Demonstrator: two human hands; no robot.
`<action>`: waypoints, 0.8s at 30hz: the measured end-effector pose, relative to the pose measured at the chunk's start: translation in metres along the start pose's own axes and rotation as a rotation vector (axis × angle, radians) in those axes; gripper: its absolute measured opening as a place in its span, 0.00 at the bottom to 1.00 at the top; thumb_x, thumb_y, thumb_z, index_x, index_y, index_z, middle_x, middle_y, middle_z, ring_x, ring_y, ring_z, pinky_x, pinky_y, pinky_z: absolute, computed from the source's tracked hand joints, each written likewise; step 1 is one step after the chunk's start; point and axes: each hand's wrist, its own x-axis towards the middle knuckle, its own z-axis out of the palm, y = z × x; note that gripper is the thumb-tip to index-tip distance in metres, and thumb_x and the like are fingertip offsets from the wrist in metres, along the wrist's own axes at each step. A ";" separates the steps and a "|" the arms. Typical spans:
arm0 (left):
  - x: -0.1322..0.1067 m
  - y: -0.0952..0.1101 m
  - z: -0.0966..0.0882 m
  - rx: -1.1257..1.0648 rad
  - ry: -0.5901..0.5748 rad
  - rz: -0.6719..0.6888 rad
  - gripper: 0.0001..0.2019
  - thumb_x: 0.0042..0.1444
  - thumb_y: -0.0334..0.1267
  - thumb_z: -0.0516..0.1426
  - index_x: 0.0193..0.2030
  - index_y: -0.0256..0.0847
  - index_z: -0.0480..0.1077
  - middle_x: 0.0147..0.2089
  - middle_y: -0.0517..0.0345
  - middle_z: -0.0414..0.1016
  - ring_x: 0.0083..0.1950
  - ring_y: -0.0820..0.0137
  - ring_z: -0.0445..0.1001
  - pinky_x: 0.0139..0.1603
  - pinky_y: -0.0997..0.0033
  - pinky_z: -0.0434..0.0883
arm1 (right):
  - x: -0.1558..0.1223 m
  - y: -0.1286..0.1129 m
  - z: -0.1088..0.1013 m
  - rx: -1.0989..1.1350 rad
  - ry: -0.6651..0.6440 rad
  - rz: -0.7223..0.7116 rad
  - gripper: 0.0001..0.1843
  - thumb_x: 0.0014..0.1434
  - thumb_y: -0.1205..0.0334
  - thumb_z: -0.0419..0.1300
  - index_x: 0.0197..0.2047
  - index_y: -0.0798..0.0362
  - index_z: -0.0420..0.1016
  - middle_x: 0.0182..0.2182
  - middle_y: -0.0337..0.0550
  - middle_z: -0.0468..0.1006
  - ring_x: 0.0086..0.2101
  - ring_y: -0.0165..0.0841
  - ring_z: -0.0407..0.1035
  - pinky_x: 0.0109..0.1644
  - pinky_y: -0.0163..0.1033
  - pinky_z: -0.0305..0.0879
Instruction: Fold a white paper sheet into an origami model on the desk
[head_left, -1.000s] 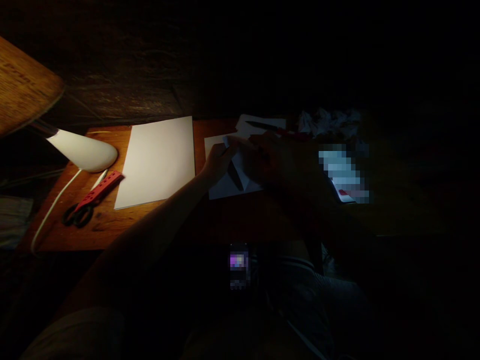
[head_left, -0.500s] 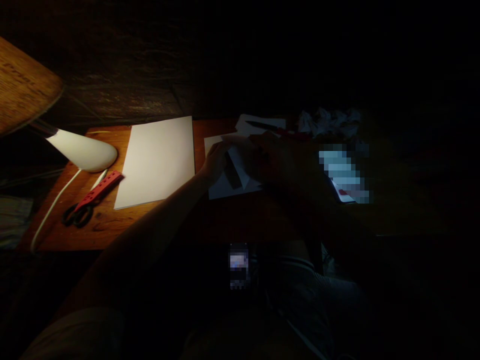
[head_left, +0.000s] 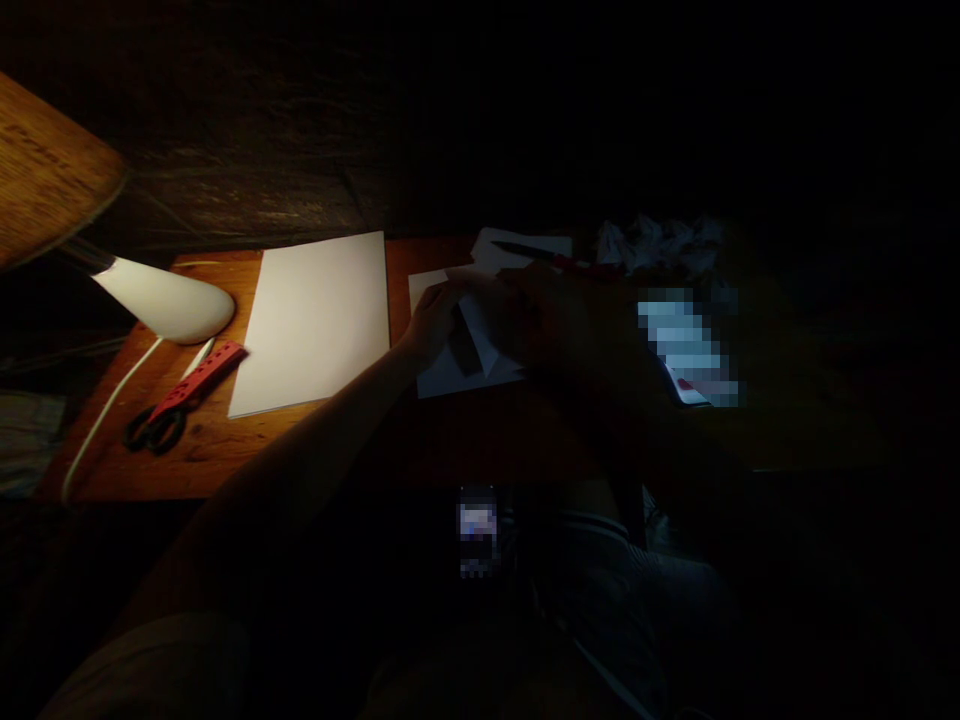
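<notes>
My left hand [head_left: 431,325] grips the left side of a folded white paper [head_left: 480,335], and my right hand [head_left: 547,315], deep in shadow, closes on its upper right side. A dark strip shows among the paper's folds. Beneath it lies a flat white sheet [head_left: 442,378]. The hands hang over the middle of a wooden table [head_left: 450,440]. Farther right, a dark-bladed knife with a red handle [head_left: 536,254] rests on another paper.
A white desk lamp [head_left: 165,300] with a cord stands at the left, beside red-and-black scissors [head_left: 176,405] and a stack of white paper [head_left: 311,325]. Crumpled paper [head_left: 660,245] and a lit phone [head_left: 686,345] lie to the right. Another lit screen [head_left: 477,530] shows below the table edge.
The folded paper has turned between my hands, its pale flap now narrower and more upright beside a dark strip. My left hand has shifted slightly left.
</notes>
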 end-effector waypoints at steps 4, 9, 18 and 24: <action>-0.002 0.004 0.002 0.004 -0.003 -0.003 0.13 0.57 0.48 0.65 0.33 0.41 0.74 0.32 0.55 0.77 0.39 0.65 0.77 0.44 0.65 0.74 | 0.000 -0.002 0.000 -0.002 0.022 -0.015 0.22 0.77 0.50 0.48 0.56 0.53 0.78 0.46 0.52 0.82 0.46 0.41 0.77 0.51 0.47 0.74; -0.005 0.011 0.008 0.029 -0.015 0.011 0.13 0.58 0.46 0.65 0.31 0.40 0.72 0.31 0.56 0.77 0.36 0.67 0.77 0.43 0.67 0.74 | 0.001 -0.004 -0.001 0.028 0.057 -0.009 0.20 0.77 0.50 0.50 0.53 0.51 0.80 0.43 0.50 0.82 0.42 0.38 0.76 0.46 0.42 0.73; -0.006 0.012 0.009 0.052 -0.008 0.009 0.13 0.60 0.47 0.64 0.32 0.39 0.74 0.32 0.55 0.79 0.37 0.67 0.79 0.43 0.67 0.76 | 0.001 -0.003 -0.001 0.082 0.051 0.009 0.20 0.76 0.49 0.52 0.53 0.51 0.80 0.43 0.49 0.82 0.41 0.38 0.76 0.45 0.43 0.73; -0.005 0.009 0.007 0.098 0.002 -0.004 0.15 0.61 0.49 0.64 0.34 0.39 0.74 0.33 0.54 0.79 0.38 0.65 0.79 0.41 0.65 0.76 | 0.001 -0.004 -0.001 0.079 0.066 -0.016 0.19 0.76 0.50 0.52 0.53 0.50 0.80 0.41 0.48 0.81 0.40 0.38 0.75 0.45 0.44 0.72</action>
